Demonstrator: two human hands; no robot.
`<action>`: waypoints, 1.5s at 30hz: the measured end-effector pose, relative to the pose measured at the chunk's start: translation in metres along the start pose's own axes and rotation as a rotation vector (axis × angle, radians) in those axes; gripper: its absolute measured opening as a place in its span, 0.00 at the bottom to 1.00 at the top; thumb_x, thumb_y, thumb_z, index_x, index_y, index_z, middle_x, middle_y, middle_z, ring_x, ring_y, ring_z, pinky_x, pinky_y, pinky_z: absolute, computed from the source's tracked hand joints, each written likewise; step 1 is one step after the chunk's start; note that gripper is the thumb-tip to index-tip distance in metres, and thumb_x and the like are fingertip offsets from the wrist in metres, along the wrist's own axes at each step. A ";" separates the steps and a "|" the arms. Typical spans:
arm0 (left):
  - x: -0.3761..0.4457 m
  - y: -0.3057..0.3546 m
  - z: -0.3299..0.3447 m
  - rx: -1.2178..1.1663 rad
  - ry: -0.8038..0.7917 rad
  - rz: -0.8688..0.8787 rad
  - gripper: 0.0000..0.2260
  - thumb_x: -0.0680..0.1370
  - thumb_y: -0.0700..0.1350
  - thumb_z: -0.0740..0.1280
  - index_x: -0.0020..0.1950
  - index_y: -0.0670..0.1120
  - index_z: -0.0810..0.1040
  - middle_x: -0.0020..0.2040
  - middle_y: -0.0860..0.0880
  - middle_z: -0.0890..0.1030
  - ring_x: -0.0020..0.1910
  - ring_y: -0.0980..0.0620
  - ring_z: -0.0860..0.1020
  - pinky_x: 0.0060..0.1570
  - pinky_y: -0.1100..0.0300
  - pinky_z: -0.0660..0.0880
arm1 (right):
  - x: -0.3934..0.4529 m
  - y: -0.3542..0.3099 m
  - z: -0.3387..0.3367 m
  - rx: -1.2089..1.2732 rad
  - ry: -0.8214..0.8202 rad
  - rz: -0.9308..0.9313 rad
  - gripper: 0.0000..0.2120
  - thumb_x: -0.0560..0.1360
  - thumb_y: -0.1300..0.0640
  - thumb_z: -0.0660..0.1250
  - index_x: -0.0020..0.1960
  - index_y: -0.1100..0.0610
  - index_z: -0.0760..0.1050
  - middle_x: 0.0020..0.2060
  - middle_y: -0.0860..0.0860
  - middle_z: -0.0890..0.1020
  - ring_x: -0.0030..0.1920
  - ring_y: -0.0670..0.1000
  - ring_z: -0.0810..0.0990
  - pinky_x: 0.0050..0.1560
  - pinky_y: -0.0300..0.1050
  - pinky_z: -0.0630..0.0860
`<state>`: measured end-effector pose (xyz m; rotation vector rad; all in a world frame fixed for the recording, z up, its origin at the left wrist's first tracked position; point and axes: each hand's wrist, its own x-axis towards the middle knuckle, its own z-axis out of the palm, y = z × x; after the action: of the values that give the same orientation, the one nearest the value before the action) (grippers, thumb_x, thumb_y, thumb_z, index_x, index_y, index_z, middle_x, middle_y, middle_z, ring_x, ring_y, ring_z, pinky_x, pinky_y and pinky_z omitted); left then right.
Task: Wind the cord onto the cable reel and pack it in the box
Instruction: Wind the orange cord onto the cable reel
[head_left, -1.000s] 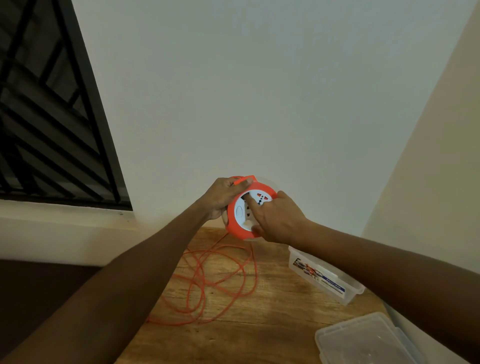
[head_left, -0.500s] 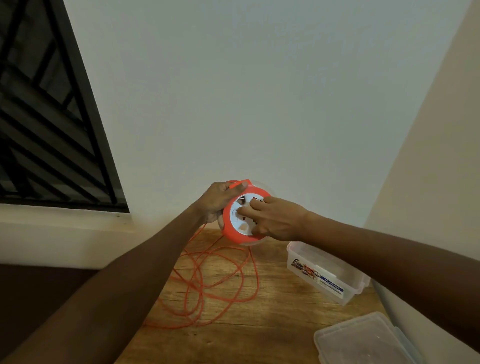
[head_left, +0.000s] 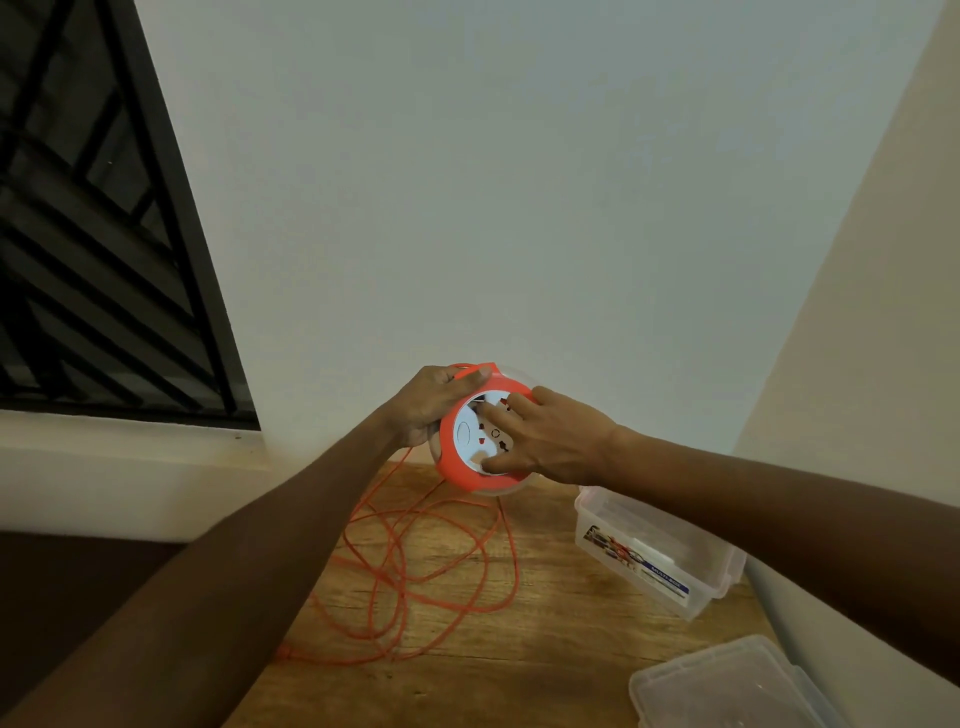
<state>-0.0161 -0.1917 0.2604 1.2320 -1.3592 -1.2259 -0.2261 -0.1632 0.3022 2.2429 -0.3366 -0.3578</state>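
Up above the wooden table (head_left: 545, 639), held in both hands: the orange cable reel (head_left: 470, 457), white socket face tilted toward the camera. Left hand (head_left: 431, 402) wrapped round the reel's far left edge, thumb curled over the top rim, clamped on it. Right hand (head_left: 550, 436) laid across the socket face, fingers (head_left: 493, 410) reaching into the white centre and thumb hooked at the lower rim, gripping the reel too. Trailing down from the reel's underside, the orange cord (head_left: 415, 566), most of it loose, sprawled in tangled loops on the table below the hands. Just right of the loops, under the right forearm, the clear plastic box (head_left: 654, 556), open, label on its side. Lying apart at the table's near right corner, the clear lid (head_left: 727, 686).
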 end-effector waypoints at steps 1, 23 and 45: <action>0.000 -0.002 0.001 0.005 0.004 0.000 0.12 0.81 0.55 0.67 0.60 0.50 0.81 0.54 0.43 0.87 0.49 0.42 0.86 0.48 0.49 0.85 | 0.002 0.000 -0.003 -0.001 -0.008 -0.003 0.29 0.75 0.52 0.70 0.72 0.42 0.61 0.69 0.64 0.66 0.60 0.62 0.73 0.53 0.56 0.74; 0.003 -0.010 0.011 0.015 0.078 0.054 0.18 0.80 0.56 0.68 0.64 0.46 0.81 0.55 0.45 0.87 0.49 0.42 0.87 0.51 0.45 0.85 | 0.010 -0.021 -0.001 0.367 -0.125 0.448 0.43 0.75 0.54 0.71 0.78 0.60 0.47 0.66 0.62 0.74 0.58 0.63 0.79 0.60 0.55 0.73; -0.005 -0.007 0.010 -0.053 0.068 0.034 0.14 0.81 0.54 0.68 0.60 0.47 0.82 0.54 0.43 0.87 0.50 0.40 0.86 0.51 0.46 0.84 | 0.020 -0.006 -0.017 -0.072 -0.140 0.048 0.29 0.71 0.44 0.73 0.70 0.41 0.68 0.65 0.57 0.73 0.65 0.62 0.67 0.60 0.55 0.71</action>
<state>-0.0251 -0.1860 0.2522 1.1976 -1.2857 -1.1788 -0.2007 -0.1547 0.3056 2.1404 -0.4437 -0.4947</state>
